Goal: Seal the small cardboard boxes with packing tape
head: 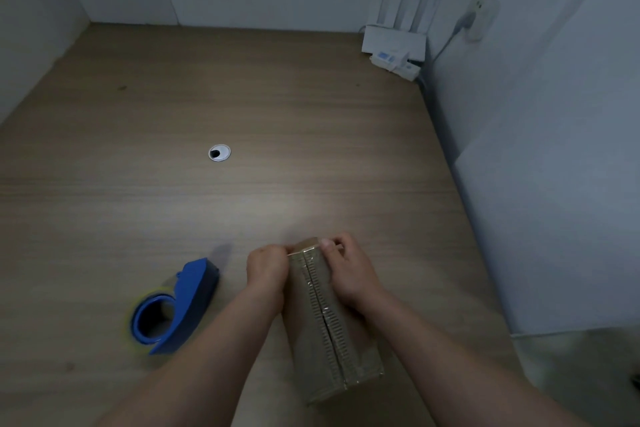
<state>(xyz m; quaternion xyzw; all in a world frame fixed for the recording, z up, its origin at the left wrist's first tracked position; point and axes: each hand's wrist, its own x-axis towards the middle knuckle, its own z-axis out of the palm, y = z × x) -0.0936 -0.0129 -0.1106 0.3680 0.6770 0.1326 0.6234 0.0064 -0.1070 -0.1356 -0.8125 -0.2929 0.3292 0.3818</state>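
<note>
"Why is the person gripping the far end of the cardboard box (325, 322)?"

"The left hand (266, 270) and right hand (349, 274) are curling round it, maybe pinching the shiny tape (313, 288) down; it is dim. The long brown box is lying near us on the wooden table (242, 97). The blue plastic tape dispenser (176, 308) is resting at its left."

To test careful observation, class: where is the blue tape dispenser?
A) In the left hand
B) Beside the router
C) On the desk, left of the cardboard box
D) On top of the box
C: the tape dispenser lies on the desk, left of the cardboard box.
</note>
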